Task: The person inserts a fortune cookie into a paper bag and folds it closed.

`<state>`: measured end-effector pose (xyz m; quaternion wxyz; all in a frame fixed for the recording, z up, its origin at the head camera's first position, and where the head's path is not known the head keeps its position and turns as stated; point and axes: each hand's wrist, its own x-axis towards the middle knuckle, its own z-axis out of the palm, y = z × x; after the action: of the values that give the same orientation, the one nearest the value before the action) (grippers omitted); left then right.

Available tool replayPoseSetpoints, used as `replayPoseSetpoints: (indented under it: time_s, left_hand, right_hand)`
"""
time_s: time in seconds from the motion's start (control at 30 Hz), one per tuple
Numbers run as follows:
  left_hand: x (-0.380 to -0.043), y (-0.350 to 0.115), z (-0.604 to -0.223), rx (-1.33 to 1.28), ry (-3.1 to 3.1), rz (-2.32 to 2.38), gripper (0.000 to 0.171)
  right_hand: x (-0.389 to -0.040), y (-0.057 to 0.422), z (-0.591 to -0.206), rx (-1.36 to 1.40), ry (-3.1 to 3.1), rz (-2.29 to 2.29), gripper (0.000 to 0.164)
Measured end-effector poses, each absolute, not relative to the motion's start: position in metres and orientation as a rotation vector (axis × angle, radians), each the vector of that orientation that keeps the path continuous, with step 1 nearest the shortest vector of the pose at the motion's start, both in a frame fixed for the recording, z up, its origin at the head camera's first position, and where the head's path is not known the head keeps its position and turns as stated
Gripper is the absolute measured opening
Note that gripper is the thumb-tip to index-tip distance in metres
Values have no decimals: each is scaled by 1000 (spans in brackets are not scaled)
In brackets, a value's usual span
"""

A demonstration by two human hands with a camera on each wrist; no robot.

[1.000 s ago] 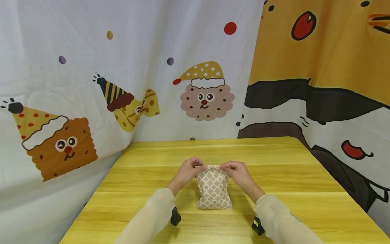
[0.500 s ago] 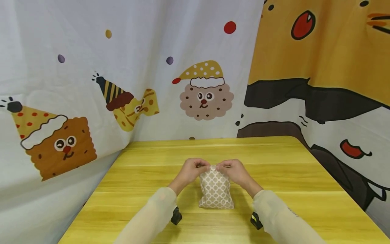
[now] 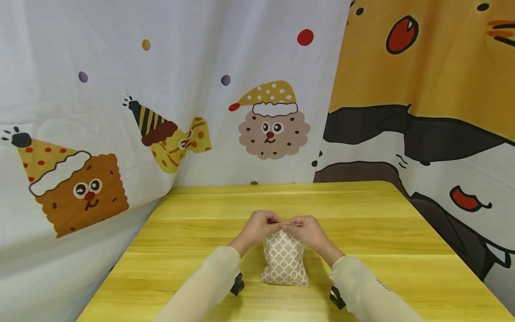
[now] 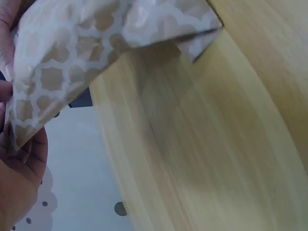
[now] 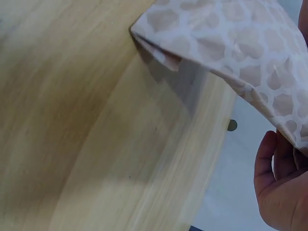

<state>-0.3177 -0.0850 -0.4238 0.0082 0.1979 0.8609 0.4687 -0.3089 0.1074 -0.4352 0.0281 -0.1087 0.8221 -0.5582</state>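
Observation:
A beige pouch [image 3: 284, 259] with a white lattice pattern stands upright on the table in the head view, its top edge gathered between both hands. My left hand [image 3: 259, 226] pinches the upper left of that edge, thumb toward me. From the other side my right hand [image 3: 309, 230] pinches the upper right, and the fingertips of the two hands nearly meet. In the left wrist view the pouch [image 4: 72, 57] slants down to the curled fingers. The right wrist view shows the pouch's [image 5: 226, 43] lower corner near the wood. What the pouch contains is hidden.
The yellow wood-grain table [image 3: 193, 205] reaches to a white curtain [image 3: 193, 53] printed with cartoon biscuits behind it. Another printed cloth [image 3: 374, 80], orange and black, hangs at the right. A small black device [image 3: 237, 284] sits under the left wrist, another [image 3: 337, 297] under the right.
Both hands have come closer together along the pouch's top edge. That edge looks more gathered, and the pouch now sits slightly nearer to me.

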Motion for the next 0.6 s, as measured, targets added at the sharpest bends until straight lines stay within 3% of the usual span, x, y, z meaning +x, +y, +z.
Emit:
replayPoseSetpoints:
  time_s: [0.27,0.6]
  left_hand:
    - [-317,-84,-428,634,2768,1370,8]
    - [-320,-115,-441,613,2920,1226,11]
  right_hand:
    - [-306,105,-442,-274,2583,-1742,9]
    - [-305,112,-451,-167,2618,-1736,8]
